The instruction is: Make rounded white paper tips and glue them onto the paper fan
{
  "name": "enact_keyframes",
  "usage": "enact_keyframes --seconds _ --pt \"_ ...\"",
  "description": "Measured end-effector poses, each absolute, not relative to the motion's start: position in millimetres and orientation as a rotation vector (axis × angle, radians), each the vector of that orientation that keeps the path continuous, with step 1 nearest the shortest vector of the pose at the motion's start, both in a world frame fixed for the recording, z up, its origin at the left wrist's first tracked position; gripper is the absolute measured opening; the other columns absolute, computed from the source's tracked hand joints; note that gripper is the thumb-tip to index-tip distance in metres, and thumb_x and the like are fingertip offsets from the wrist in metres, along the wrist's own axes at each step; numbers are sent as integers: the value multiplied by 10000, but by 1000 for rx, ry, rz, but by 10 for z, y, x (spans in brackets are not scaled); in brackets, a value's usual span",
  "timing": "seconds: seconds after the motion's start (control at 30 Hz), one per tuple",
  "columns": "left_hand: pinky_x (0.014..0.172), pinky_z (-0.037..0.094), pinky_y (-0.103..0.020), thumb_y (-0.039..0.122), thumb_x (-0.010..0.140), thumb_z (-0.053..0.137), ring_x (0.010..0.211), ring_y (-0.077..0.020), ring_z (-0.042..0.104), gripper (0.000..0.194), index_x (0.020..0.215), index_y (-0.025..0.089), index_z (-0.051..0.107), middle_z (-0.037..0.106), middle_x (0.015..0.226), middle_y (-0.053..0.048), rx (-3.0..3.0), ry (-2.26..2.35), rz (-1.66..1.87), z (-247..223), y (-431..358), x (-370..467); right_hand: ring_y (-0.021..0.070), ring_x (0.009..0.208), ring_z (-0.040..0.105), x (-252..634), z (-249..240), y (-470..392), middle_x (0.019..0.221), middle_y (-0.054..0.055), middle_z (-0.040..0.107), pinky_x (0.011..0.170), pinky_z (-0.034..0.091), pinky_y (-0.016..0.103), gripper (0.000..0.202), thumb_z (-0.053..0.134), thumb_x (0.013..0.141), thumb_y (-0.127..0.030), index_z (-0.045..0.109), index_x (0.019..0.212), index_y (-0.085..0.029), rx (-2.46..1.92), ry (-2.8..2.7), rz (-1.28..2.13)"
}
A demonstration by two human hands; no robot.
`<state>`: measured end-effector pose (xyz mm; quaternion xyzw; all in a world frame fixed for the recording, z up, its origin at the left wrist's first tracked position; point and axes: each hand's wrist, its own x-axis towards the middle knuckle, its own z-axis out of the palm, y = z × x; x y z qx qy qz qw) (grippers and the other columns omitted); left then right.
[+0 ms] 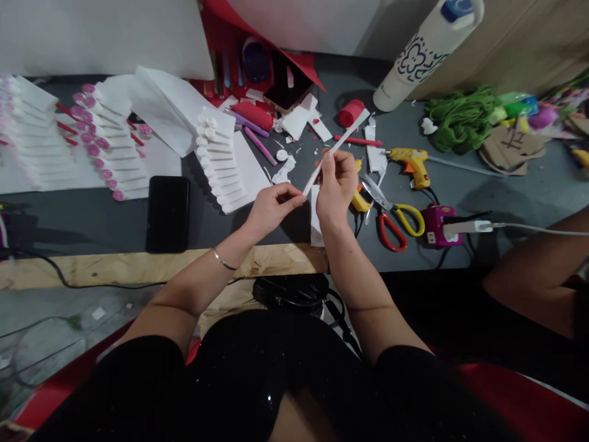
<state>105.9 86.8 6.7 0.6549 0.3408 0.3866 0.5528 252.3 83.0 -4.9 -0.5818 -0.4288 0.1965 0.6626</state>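
Note:
A thin white paper strip runs diagonally between my hands over the dark table. My left hand pinches its lower, narrow end between thumb and fingertips. Higher up, my right hand grips the strip between thumb and curled fingers, and its wide end sticks out up and to the right. Just right of my right hand lie scissors with one red and one yellow handle. Left of my left hand, a row of white rolled pieces on thin sticks rests on white paper.
Two yellow glue guns, a purple power adapter and a white bottle stand or lie rightward. Leftward are a black phone and pink-tipped sticks. A person's arm is at far right.

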Motion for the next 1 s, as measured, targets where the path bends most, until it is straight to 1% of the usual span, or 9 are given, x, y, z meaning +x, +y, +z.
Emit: enact_keyframes --seconds 0.1,0.17,0.27,0.33,0.47,0.6,0.73,0.87,1.0 --pt "667 482 -266 387 904 786 728 -130 628 215 803 201 751 722 805 -17 1704 749 1047 53 885 1051 127 654 494 2567 -80 852 863 -1 611 620 411 307 427 474 1013 -711 539 979 -291 -1351 -970 468" --pt "657 481 -265 393 944 752 738 -129 628 211 846 206 757 718 840 -22 1787 676 1124 53 890 1047 119 639 471 2591 -94 870 846 -9 603 613 403 300 423 493 1007 -706 516 945 -289 -1359 -962 504" --pt "655 488 -261 364 988 708 762 -125 640 171 905 220 751 709 865 -16 1908 596 1236 72 885 1036 106 605 449 2600 -96 888 797 -24 573 587 397 292 441 517 991 -708 496 893 -279 -1341 -989 612" --pt "685 505 -268 334 994 704 800 -128 651 131 921 233 743 700 877 -10 1998 588 1313 92 878 1020 97 568 439 2581 -80 887 745 -38 543 553 387 286 443 574 963 -695 498 860 -271 -1295 -970 710" --pt "773 538 -296 282 974 732 940 -149 674 54 930 252 738 702 973 -19 2145 626 1445 129 865 975 80 518 417 2516 -19 863 669 -61 521 508 365 270 394 709 891 -590 525 796 -254 -1237 -885 886" --pt "837 563 -332 261 987 705 1049 -170 698 60 929 254 718 759 1115 -33 2203 621 1429 148 859 947 86 575 453 2475 32 839 641 -60 529 539 382 250 348 776 835 -484 551 736 -239 -1266 -901 998" --pt "930 575 -373 240 993 696 1031 -162 736 78 916 249 684 809 1095 -13 2193 595 1436 154 866 953 88 590 460 2450 40 823 633 -55 556 540 372 238 340 831 753 -465 592 709 -226 -1233 -869 1129" --pt "928 591 -362 199 978 709 1029 -154 751 78 927 249 679 822 1068 -4 2171 586 1483 164 881 958 85 565 446 2426 43 810 615 -55 570 521 357 234 343 852 690 -481 627 701 -222 -1170 -845 1225" --pt "901 603 -336 172 973 707 1026 -144 749 90 929 241 669 817 1068 -5 2185 555 1498 173 888 960 87 569 457 2426 62 805 622 -53 584 522 371 235 343 860 662 -482 638 703 -224 -1172 -858 1251"
